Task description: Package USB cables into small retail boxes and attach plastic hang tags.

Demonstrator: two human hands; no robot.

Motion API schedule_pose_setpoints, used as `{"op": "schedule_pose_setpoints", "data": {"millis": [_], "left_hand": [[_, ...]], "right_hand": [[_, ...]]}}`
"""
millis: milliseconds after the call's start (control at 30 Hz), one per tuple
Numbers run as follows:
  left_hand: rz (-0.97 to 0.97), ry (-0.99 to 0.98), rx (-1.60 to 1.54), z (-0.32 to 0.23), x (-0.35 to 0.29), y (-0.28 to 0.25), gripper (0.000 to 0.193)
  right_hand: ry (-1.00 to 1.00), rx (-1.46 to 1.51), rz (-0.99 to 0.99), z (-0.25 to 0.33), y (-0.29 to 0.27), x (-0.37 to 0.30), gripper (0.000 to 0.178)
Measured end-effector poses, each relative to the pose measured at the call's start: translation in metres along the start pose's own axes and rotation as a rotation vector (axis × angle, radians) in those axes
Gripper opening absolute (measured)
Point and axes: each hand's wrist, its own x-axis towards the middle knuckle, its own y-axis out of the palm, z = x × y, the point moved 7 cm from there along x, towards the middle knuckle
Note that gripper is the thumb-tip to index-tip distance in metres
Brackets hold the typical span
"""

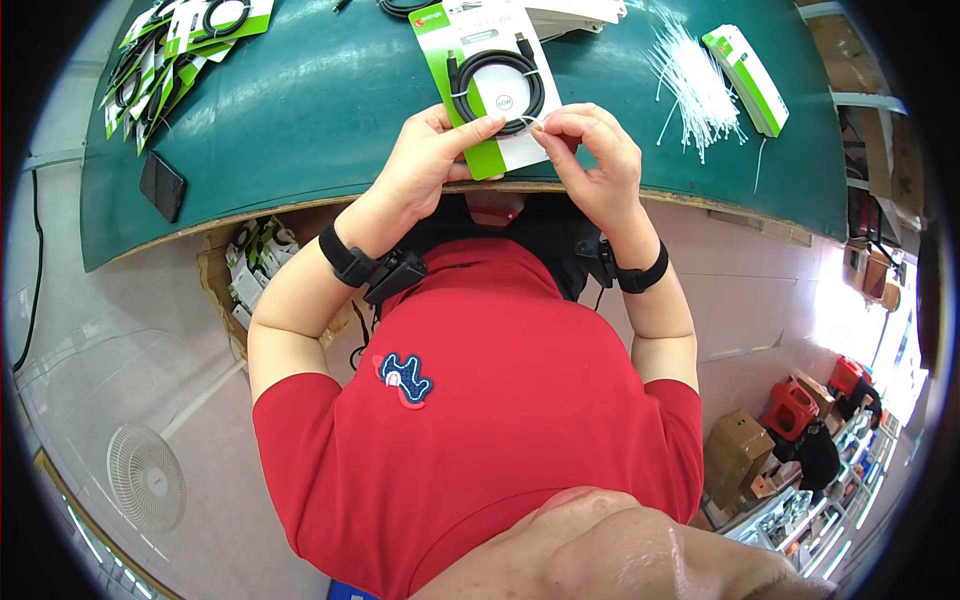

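Note:
My left hand (425, 160) grips the lower left part of a white and green backing card (487, 158) just over the table's front edge, its thumb pressed on the card's face. A coiled black cable (540, 95) lies against the card, with white ties around it at the left and right. At the coil's lower end, a thin white cable tie (527, 120) is pinched between the thumb and forefinger of my right hand (600, 160). The other fingers of that hand are curled. Part of my left fingers is hidden behind the card.
On the green table (330, 110), carded cables (185, 60) are heaped at the far left, near a black phone-like slab (163, 187). Loose white cable ties (692, 90) and a stack of cards (745, 80) lie at the right. White cards (575, 15) sit at the back.

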Motion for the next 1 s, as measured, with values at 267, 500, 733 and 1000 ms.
{"op": "schedule_pose_setpoints", "data": {"millis": [267, 500, 733, 1000], "left_hand": [[0.002, -0.002, -0.022, -0.0008, 0.0005, 0.0006, 0.029], [0.024, 0.004, -0.007, -0.0025, 0.0, 0.0042, 0.03], [0.023, 0.002, -0.012, -0.0003, 0.0005, 0.0048, 0.031], [-0.004, -0.014, -0.046, 0.0026, 0.0004, 0.0028, 0.028]], "right_hand": [[-0.032, -0.058, -0.003, -0.0039, 0.0059, -0.0039, 0.014], [-0.056, 0.007, -0.034, 0.0031, -0.0005, -0.0044, 0.014], [-0.074, -0.045, -0.058, 0.0025, -0.0024, -0.0077, 0.015], [-0.054, -0.098, -0.026, -0.0017, 0.0018, -0.01, 0.014]]}}
